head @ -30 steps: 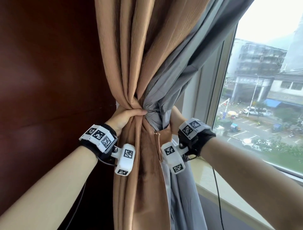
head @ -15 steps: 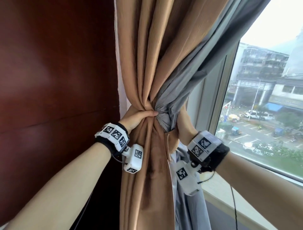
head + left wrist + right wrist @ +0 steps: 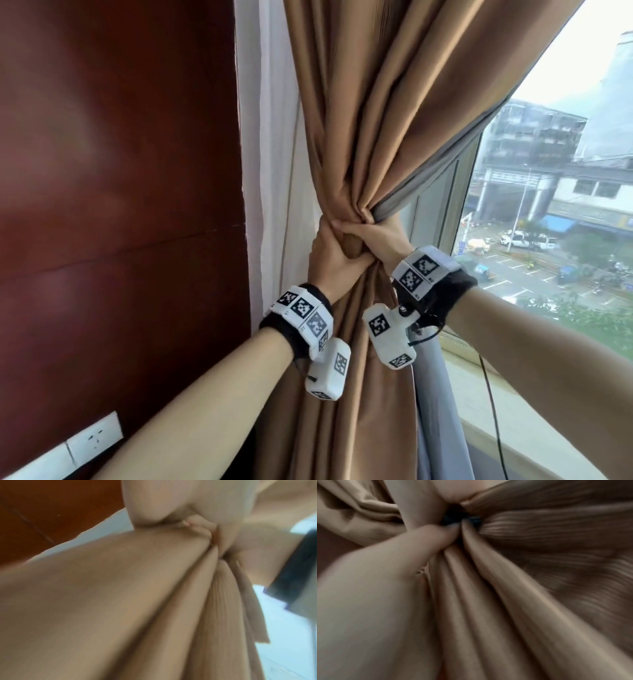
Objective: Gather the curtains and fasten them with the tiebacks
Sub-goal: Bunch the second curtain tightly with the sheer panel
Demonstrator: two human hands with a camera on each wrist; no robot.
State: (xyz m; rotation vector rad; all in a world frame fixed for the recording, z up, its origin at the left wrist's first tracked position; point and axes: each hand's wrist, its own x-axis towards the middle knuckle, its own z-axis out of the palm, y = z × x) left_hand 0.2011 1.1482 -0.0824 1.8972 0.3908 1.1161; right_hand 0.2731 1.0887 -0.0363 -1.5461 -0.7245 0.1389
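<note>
A tan curtain [image 3: 376, 120] with a grey lining [image 3: 428, 185] is bunched into a narrow neck at mid-height. My left hand [image 3: 325, 260] grips that neck from the left. My right hand [image 3: 376, 236] grips it from the right, thumb laid across the top, touching the left hand. In the left wrist view the curtain folds [image 3: 120, 601] fan downward, and a flat tan strip [image 3: 254, 608], probably the tieback, hangs beside the right hand [image 3: 257, 540]. The right wrist view shows my thumb [image 3: 406, 550] pressed into the pleats [image 3: 505, 601]. Fingers behind the cloth are hidden.
A dark red wood wall panel [image 3: 120, 171] stands to the left, with a white wall socket [image 3: 92, 440] low down. A pale strip [image 3: 270, 137] runs beside the curtain. The window [image 3: 548, 240] and its sill [image 3: 513, 411] lie to the right; a black cable [image 3: 493, 394] hangs there.
My right hand has come up from behind and below the bundle and now grips the neck beside the left hand. The left hand has kept its hold. The grey lining bunch is now drawn in.
</note>
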